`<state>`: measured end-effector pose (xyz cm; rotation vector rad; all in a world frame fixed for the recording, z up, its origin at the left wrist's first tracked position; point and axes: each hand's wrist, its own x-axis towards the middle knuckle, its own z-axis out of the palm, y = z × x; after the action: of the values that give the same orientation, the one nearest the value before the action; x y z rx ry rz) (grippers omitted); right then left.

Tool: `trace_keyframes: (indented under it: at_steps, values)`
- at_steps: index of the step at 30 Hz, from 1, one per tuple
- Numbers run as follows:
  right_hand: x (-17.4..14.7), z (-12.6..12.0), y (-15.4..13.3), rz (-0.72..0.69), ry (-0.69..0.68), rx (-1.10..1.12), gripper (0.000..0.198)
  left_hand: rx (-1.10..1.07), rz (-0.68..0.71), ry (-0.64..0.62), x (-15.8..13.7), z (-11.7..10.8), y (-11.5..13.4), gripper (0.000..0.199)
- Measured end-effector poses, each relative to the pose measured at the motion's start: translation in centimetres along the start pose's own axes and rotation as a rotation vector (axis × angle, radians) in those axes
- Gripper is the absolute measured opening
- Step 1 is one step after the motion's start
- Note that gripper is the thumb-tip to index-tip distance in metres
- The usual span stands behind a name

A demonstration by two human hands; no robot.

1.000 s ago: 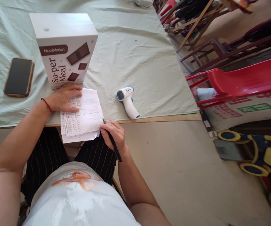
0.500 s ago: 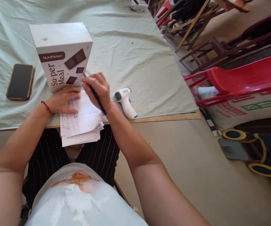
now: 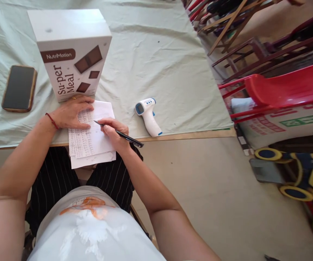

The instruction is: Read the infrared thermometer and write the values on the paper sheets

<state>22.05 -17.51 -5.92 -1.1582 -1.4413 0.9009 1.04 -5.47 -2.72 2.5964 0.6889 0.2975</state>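
Observation:
My left hand lies flat with its fingers spread on the upper left of a small stack of written sheets of paper. Columns of handwriting fill the left part of the top sheet. In my right hand is a black pen, its tip at the middle of the top sheet; whether it touches is too small to tell. The stack hangs past the table's front edge over my lap. Just behind my left fingers stands a white NutriMotion box. An infrared thermometer lies right of my right hand.
A phone lies at the left on the table's pale green cloth. Beyond the table's right edge are a red plastic chair, a printed white sack, folded wooden furniture and a yellow-and-blue wheeled object.
My right hand has come down from near the box to the paper, and the pen's tip now points at the sheet. My left hand has stayed on the paper. The view has shifted slightly.

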Motion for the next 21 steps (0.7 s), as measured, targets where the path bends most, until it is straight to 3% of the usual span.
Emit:
trace_keyframes:
  at_steps: [7, 21]
  values:
    - [0.0, 1.0, -0.4, 0.129, 0.153, -0.078, 0.010, -0.001, -0.002, -0.020, 0.0, -0.3, 0.1, 0.053]
    - [-0.3, 1.5, -0.1, 0.001, 0.073, -0.150, 0.009, -0.018, 0.005, -0.007, 0.2, 0.1, -0.1, 0.058]
